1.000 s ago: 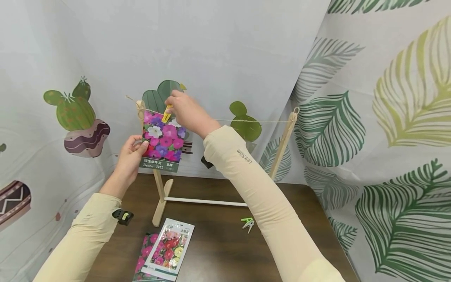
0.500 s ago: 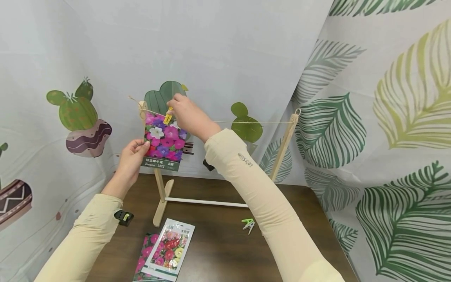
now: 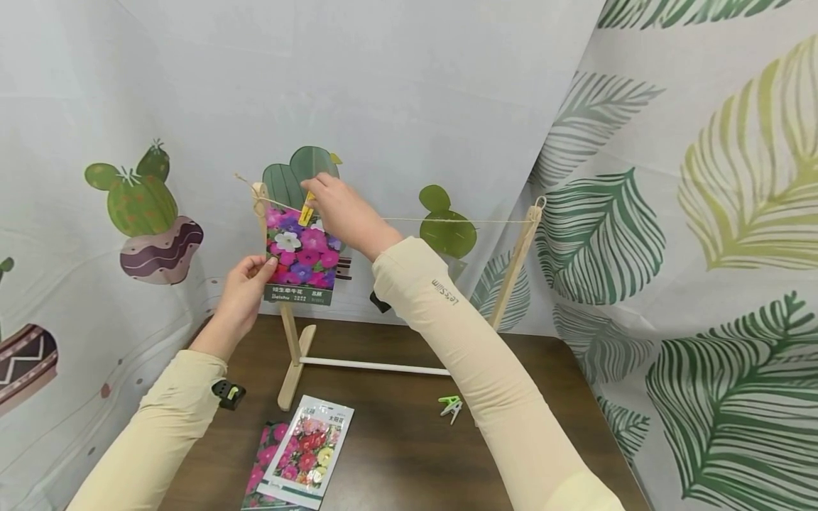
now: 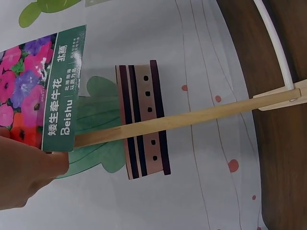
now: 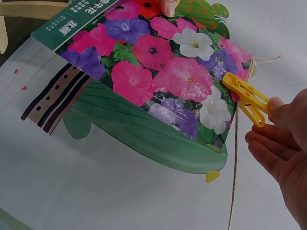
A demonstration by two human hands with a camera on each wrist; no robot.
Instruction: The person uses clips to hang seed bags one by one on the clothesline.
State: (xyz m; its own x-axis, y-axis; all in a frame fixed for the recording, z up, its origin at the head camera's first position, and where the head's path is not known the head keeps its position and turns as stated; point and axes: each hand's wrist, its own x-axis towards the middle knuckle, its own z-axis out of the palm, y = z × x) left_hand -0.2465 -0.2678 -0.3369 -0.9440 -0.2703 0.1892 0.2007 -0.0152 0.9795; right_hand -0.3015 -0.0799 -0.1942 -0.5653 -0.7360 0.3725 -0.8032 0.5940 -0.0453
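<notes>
A flower seed packet (image 3: 303, 248) hangs at the left part of a string line (image 3: 460, 221), its top edge at the string. My left hand (image 3: 246, 287) pinches the packet's left edge, low down, thumb in front and the other fingers largely hidden behind. At the top edge a yellow clothespin (image 5: 247, 98) sits with its jaws over packet and string. My right hand (image 5: 288, 139) holds the clothespin's handle end, thumb on one handle and fingers by the other. In the left wrist view, the packet's green label (image 4: 64, 91) shows above the left hand.
Two wooden posts, the left post (image 3: 289, 333) and right post (image 3: 514, 266), carry the string; a white rod (image 3: 377, 365) joins them low down. On the brown table (image 3: 396, 440) lie a white flower packet (image 3: 307, 451), a pink one (image 3: 258, 465) beneath it, and small clips (image 3: 450, 407).
The packet's lower end has swung slightly right and up with my left hand. My right hand and the clothespin remain at the packet's top, nearly still.
</notes>
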